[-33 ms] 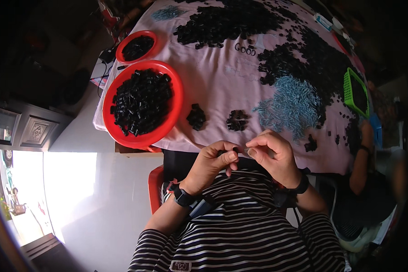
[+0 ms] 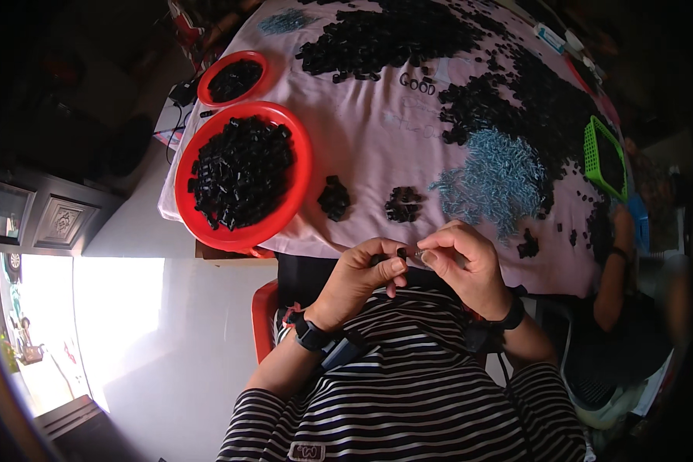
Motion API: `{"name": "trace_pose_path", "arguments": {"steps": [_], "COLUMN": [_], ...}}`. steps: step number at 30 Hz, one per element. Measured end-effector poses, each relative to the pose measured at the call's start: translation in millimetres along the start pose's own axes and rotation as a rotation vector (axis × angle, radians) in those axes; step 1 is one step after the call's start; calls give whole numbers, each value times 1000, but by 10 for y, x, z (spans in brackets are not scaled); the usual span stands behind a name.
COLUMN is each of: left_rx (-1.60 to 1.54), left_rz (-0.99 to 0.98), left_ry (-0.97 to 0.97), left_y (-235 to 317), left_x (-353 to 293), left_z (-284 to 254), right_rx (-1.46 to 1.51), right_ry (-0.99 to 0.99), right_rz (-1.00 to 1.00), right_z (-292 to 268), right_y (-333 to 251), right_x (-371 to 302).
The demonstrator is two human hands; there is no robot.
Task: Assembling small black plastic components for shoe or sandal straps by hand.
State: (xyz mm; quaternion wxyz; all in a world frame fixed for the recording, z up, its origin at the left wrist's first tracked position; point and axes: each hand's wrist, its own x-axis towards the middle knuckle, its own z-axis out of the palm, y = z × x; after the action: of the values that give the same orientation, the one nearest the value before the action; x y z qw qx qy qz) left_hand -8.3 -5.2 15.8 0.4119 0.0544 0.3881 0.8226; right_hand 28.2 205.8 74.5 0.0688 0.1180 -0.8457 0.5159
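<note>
My left hand is closed around small black plastic pieces, one black piece showing at its fingertips. Facing it, my right hand pinches a tiny silvery screw, its tip close to that piece; whether they touch I cannot tell. Both hands are over my lap at the table's near edge. Just beyond them lie two small clusters of black pieces, a left cluster and a right cluster. A pile of bluish-silver screws is spread ahead of my right hand.
On the left, a large red basin and a smaller red basin hold black pieces. Heaps of black pieces cover the far side of the pink cloth. At right are a green basket and another person's arm.
The black piece at my left fingertips shows a little more clearly now. Both hands otherwise keep their places.
</note>
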Motion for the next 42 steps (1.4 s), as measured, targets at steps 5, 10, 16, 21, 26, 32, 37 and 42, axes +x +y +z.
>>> {"name": "trace_pose_path", "arguments": {"steps": [5, 10, 16, 21, 26, 32, 37, 42], "left_rx": [123, 359, 424, 297, 319, 328, 224, 229], "left_rz": [95, 137, 97, 43, 80, 62, 38, 26], "left_ry": [49, 107, 136, 125, 143, 152, 105, 103], "left_y": [-77, -83, -46, 7, 7, 2, -41, -24], "left_x": [12, 0, -20, -49, -48, -47, -36, -23], "left_z": [19, 34, 66, 108, 126, 105, 54, 71], "right_rx": [21, -36, -84, -103, -137, -97, -232, -362], "right_ry": [-27, 1, 1, 9, 24, 0, -149, 112], "right_rz": [23, -54, -69, -96, -92, -76, -171, -51], "right_z": [58, 101, 124, 123, 155, 160, -1, -24], "right_y": [-22, 3, 4, -15, -32, -8, 16, 384], "right_x": [5, 20, -1, -14, -64, -88, -9, 153]}}
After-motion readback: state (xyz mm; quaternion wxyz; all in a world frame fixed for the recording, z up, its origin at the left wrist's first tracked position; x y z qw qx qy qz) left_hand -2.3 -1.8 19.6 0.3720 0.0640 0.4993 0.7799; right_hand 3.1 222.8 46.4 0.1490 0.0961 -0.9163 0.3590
